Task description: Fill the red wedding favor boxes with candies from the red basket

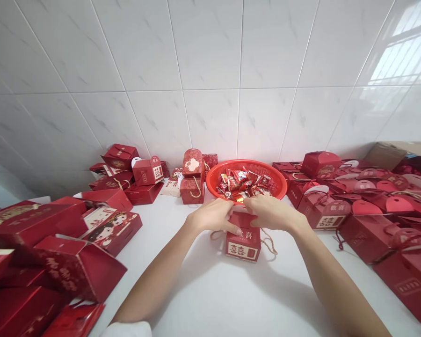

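Note:
A small red candy box (pixel 243 249) with white-and-gold double-happiness printing stands on the white table in front of me. My left hand (pixel 214 217) curls over its upper left side, the thumb pressed on the top. My right hand (pixel 272 213) holds the upper right side, fingers bent over the far edge. Fingertips of both hands are partly hidden behind the box top. A loop of twine (pixel 268 243) sticks out at the box's right, and another shows at its left. Just beyond my hands sits a red plastic basket (pixel 210 180) with wrapped candies (pixel 243 183) in it.
Red boxes of several shapes (pixel 91 267) are heaped on the left. More red boxes (pixel 366 236) crowd the right side, with a brown cardboard carton (pixel 389 154) behind them. Left of the basket, a box with twine (pixel 192 189) stands near the tiled wall (pixel 210 117).

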Demonstrator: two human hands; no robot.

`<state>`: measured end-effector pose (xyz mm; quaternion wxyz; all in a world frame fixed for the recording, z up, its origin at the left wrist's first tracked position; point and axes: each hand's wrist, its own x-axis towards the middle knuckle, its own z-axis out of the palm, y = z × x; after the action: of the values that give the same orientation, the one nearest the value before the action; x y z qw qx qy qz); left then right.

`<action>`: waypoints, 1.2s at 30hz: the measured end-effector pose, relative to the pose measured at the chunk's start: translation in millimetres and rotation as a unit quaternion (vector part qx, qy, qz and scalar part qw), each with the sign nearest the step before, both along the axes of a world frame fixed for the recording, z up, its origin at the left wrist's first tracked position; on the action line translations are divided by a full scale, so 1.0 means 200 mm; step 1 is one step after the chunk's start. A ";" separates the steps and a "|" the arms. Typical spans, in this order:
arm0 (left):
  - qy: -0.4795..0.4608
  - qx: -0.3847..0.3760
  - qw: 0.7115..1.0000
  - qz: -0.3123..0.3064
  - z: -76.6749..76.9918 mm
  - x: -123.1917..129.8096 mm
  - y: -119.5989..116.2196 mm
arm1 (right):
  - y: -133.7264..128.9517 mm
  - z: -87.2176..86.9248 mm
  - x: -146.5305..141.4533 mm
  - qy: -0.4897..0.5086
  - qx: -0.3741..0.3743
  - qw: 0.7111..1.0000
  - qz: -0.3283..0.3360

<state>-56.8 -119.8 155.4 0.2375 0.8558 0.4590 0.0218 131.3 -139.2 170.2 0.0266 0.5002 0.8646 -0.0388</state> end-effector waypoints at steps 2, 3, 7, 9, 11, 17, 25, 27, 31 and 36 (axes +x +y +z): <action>0.032 0.024 0.999 0.025 -0.01 0.00 0.00 | 0.00 0.01 0.01 -0.003 -0.026 1.000 0.014; 0.039 0.034 0.998 0.035 -0.01 0.00 0.00 | -0.01 0.01 0.01 -0.005 -0.040 0.999 0.021; 0.018 0.037 0.998 0.037 -0.02 0.01 -0.01 | -0.03 0.05 0.03 -0.009 -0.075 0.997 0.031; 0.009 0.026 0.999 0.018 -0.01 0.01 -0.01 | -0.04 0.06 0.03 -0.008 -0.088 0.996 0.033; 0.011 0.000 1.000 -0.006 0.00 0.01 -0.01 | -0.04 0.07 0.03 -0.006 -0.097 0.995 0.030; 0.003 -0.070 0.997 -0.044 -0.01 0.00 0.05 | 0.01 0.04 0.11 0.069 -0.133 0.988 0.023; -0.074 -0.142 0.982 -0.096 -0.11 -0.02 0.17 | 0.05 -0.17 0.29 0.168 -0.262 0.946 0.089; -0.071 -0.145 0.982 -0.095 -0.12 -0.02 0.18 | 0.04 -0.21 0.32 0.238 -0.353 0.895 0.136; -0.060 -0.148 0.983 -0.089 -0.11 -0.02 0.17 | 0.05 -0.26 0.34 0.318 -0.402 0.846 0.146; -0.043 -0.133 0.987 -0.072 -0.05 -0.01 0.13 | 0.09 -0.27 0.38 0.409 -0.433 0.798 0.093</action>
<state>-59.1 -94.7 145.4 0.3700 0.8457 0.3841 -0.0202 207.3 -121.9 116.7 -0.1124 0.2915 0.7306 -0.6071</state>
